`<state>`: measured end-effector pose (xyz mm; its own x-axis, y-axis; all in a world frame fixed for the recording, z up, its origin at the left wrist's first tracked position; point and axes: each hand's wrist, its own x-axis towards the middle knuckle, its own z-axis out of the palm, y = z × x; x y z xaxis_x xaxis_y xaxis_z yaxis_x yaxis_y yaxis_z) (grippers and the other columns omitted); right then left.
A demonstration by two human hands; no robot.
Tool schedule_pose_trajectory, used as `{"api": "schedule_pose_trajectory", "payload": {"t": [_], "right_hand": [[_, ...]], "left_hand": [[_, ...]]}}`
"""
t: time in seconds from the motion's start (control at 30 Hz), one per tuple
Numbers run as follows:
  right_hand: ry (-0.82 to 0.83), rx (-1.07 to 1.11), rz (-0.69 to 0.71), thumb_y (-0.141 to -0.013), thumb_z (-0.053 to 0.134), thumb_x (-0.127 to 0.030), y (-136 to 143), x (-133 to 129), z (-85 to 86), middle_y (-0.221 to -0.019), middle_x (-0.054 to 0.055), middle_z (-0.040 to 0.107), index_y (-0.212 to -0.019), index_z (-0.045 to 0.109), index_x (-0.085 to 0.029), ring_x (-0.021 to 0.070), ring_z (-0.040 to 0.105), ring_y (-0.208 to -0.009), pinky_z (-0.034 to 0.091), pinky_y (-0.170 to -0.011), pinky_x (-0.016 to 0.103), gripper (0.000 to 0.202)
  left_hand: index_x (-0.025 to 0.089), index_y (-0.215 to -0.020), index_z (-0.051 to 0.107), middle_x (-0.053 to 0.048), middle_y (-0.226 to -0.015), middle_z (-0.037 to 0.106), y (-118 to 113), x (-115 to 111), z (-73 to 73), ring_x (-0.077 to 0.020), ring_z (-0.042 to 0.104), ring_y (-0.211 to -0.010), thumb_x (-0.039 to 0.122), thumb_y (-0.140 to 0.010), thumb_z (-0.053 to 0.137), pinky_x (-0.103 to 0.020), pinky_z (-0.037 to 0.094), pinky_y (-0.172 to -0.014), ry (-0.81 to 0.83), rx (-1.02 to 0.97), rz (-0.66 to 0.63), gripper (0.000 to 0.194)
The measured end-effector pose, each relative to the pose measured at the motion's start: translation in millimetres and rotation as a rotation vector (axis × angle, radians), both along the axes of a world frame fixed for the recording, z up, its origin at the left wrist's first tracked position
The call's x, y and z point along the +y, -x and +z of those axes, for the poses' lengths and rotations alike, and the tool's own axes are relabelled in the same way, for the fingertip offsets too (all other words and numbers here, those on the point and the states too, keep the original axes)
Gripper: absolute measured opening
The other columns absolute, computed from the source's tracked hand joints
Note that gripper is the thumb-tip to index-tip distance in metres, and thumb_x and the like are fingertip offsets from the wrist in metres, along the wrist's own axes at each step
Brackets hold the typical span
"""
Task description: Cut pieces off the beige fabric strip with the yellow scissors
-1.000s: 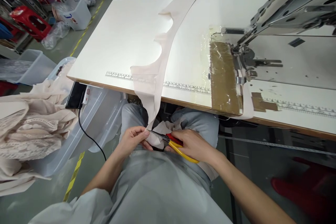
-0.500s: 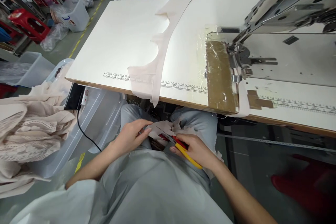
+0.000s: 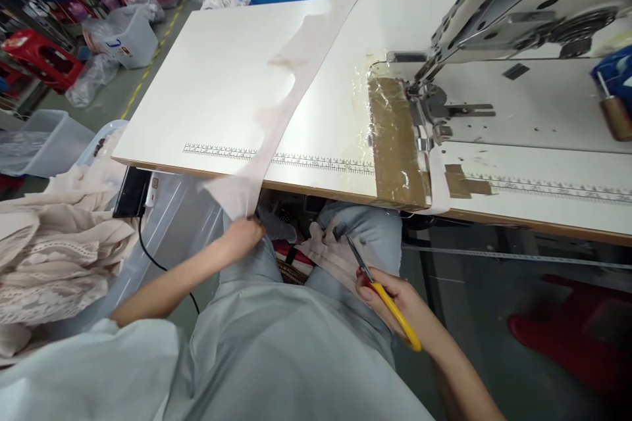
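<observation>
My left hand [image 3: 245, 237] is closed on the near end of a pale pink fabric piece [image 3: 276, 123], just below the table's front edge. The piece, scalloped along its left side, stretches back across the white table [image 3: 162, 92] and looks slightly blurred. In my right hand [image 3: 390, 296] are scissors [image 3: 395, 312] with yellow and red handles, held over my right thigh, blades pointing up and left. Another pale fabric piece [image 3: 336, 253] lies across my lap beside the blades. I cannot tell whether the blades are parted.
A sewing machine [image 3: 494, 20] stands on the right of the table, with a pale strip [image 3: 438, 181] hanging at its front. Brown tape [image 3: 397, 145] covers the tabletop beside it. Left of my legs, a clear plastic bin [image 3: 168, 230] stands by heaped pale garments [image 3: 59, 243]. Red stools [image 3: 42, 59] stand beyond.
My left hand has moved from my lap to the table piece's near end and pulled it towards me. The scissors have moved right, away from the lap fabric's left end.
</observation>
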<state>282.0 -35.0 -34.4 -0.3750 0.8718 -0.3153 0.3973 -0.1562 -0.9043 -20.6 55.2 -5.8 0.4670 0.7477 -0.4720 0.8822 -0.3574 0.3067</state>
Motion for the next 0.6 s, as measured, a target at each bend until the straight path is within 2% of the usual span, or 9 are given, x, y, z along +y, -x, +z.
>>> {"api": "schedule_pose_trajectory", "payload": {"t": [0.07,0.1,0.17,0.23,0.3,0.4,0.6], "right_hand": [[0.046,0.035,-0.008,-0.091,0.045,-0.063,2.1,-0.5,-4.3,-0.064,-0.002,0.039,-0.071,0.047,-0.020,0.0135,0.038,-0.058,0.032,-0.051,0.024,0.048],[0.067,0.050,0.001,-0.092,0.044,-0.064,4.8,0.3,-5.0,-0.065,-0.002,0.039,-0.072,0.046,-0.020,0.0135,0.037,-0.058,0.033,-0.052,0.024,0.049],[0.098,0.063,0.054,-0.092,0.043,-0.066,12.3,4.3,-2.8,-0.067,-0.002,0.039,-0.073,0.044,-0.020,0.0140,0.038,-0.060,0.033,-0.053,0.025,0.049],[0.116,0.045,0.134,-0.091,0.042,-0.067,20.6,10.8,3.9,-0.068,-0.002,0.038,-0.073,0.042,-0.020,0.0143,0.037,-0.061,0.032,-0.054,0.025,0.050],[0.118,0.018,0.200,-0.090,0.043,-0.068,27.5,18.4,12.4,-0.067,-0.002,0.036,-0.071,0.040,-0.021,0.0143,0.035,-0.061,0.030,-0.053,0.025,0.051],[0.126,0.016,0.282,-0.089,0.047,-0.067,32.9,29.1,22.1,-0.067,-0.003,0.035,-0.071,0.040,-0.020,0.0142,0.034,-0.061,0.029,-0.053,0.024,0.050],[0.138,0.004,0.447,-0.087,0.048,-0.069,30.6,44.6,18.7,-0.066,-0.003,0.036,-0.070,0.040,-0.020,0.0135,0.033,-0.060,0.027,-0.050,0.023,0.052]], "left_hand": [[0.011,-0.084,0.060,-0.010,-0.069,0.066,1.2,-20.1,-18.3,-0.0217,0.066,-0.064,0.016,-0.092,0.044,-0.027,0.045,-0.055,0.093,-0.118,0.104,0.018],[0.013,-0.090,0.057,-0.005,-0.062,0.064,-1.7,-29.2,-23.6,-0.0186,0.064,-0.055,0.026,-0.096,0.040,-0.025,0.043,-0.051,0.178,-0.258,0.217,0.022],[0.016,-0.096,0.050,0.000,-0.057,0.062,-12.2,-42.5,-25.0,-0.0162,0.062,-0.049,0.045,-0.097,0.037,-0.023,0.043,-0.048,0.412,-0.649,0.512,0.032],[0.017,-0.096,0.048,-0.002,-0.066,0.067,-23.5,-48.1,-16.2,-0.0187,0.068,-0.060,0.057,-0.088,0.050,-0.024,0.049,-0.054,0.624,-0.986,0.729,0.041],[0.016,-0.094,0.052,-0.006,-0.078,0.071,-30.8,-47.9,-3.8,-0.0212,0.071,-0.076,0.057,-0.081,0.061,-0.026,0.053,-0.065,0.714,-1.102,0.785,0.044],[0.013,-0.089,0.059,-0.010,-0.078,0.072,-32.7,-44.7,8.6,-0.0222,0.072,-0.081,0.052,-0.080,0.066,-0.026,0.054,-0.070,0.758,-1.113,0.808,0.041],[0.011,-0.088,0.062,-0.013,-0.083,0.073,-28.1,-44.9,7.1,-0.0221,0.072,-0.084,0.049,-0.079,0.070,-0.025,0.054,-0.071,0.826,-1.134,0.838,0.040]]}}
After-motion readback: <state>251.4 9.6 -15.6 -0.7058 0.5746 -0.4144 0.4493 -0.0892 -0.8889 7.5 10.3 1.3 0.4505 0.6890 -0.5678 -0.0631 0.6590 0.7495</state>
